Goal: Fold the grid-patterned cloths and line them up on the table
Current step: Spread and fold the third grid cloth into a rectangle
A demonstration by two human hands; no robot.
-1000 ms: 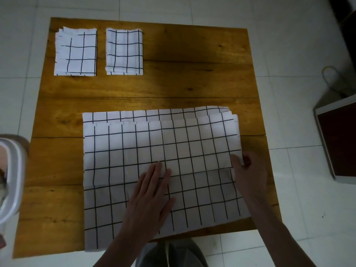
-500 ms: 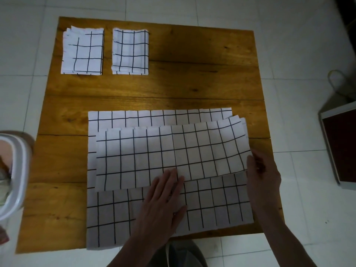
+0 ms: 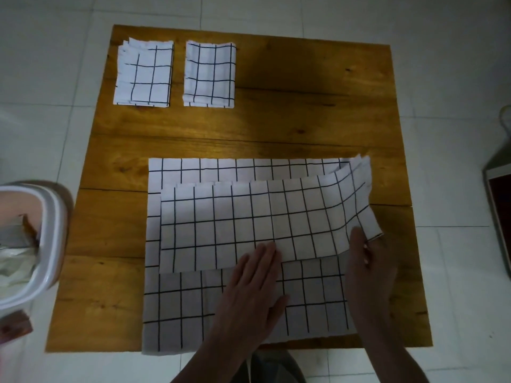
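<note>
White floor tiles surrounded the square wooden counter (image 3: 304,120). Left hand (image 3: 249,297) lay flat, pinning the large white grid-patterned cloth (image 3: 221,225) near centre; right hand (image 3: 367,266) pinched its lifted right edge, apparently mid-fold. Two folded grid cloths (image 3: 143,76) sat far left, beginning the line.

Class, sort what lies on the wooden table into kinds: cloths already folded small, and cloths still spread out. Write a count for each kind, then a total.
Folded cloths: 2, the left folded cloth and the right folded cloth.
Spread cloths: 2, the top cloth lying on the bottom cloth.
Total: 4
</note>
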